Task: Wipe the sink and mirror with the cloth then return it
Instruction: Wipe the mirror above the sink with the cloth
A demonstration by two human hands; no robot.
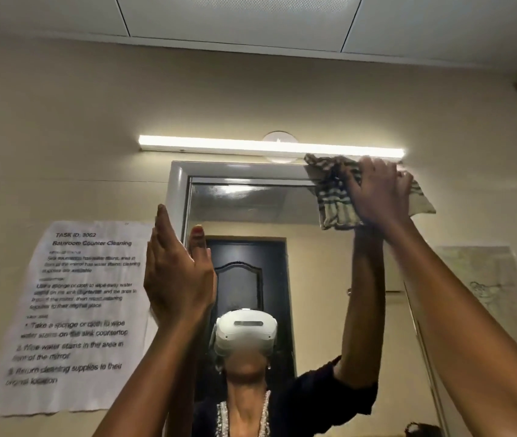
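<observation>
The mirror (250,209) hangs on the beige wall in a white frame, and reflects a person wearing a white headset. My right hand (376,193) is raised high and grips a striped beige cloth (334,203), pressing it against the mirror's top right corner. My left hand (175,279) is held up flat with fingers straight, at the mirror's left edge, holding nothing. The sink is out of view.
A lit tube light (269,146) runs just above the mirror frame. A printed task sheet (74,313) is taped to the wall at the left. Another paper (484,279) hangs at the right. A dark door shows in the reflection.
</observation>
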